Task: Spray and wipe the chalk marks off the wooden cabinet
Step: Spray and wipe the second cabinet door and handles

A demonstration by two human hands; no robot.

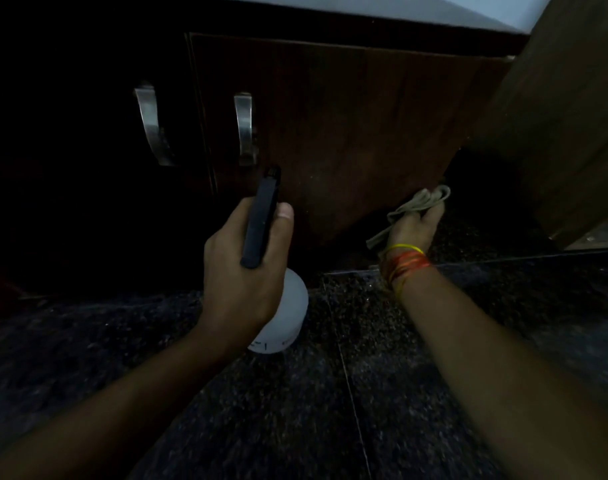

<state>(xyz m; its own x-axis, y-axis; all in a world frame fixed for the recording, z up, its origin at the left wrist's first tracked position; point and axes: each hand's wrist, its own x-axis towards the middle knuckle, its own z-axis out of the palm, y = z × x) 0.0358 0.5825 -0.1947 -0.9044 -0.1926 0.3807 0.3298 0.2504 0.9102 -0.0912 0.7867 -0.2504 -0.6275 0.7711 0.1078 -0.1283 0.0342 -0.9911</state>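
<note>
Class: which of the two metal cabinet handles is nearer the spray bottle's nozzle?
The right handle, just above the spray bottle nozzle; the left handle sits farther away.

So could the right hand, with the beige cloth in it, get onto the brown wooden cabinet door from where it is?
Probably yes. The right hand grips the beige cloth low beside the brown wooden cabinet door, with nothing visible between them. The left hand and black-headed spray bottle sit off to the side.

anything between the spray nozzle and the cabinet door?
Nothing. In the head view the spray bottle, gripped by the left hand, points its nozzle at the cabinet door with only open air between.
</note>
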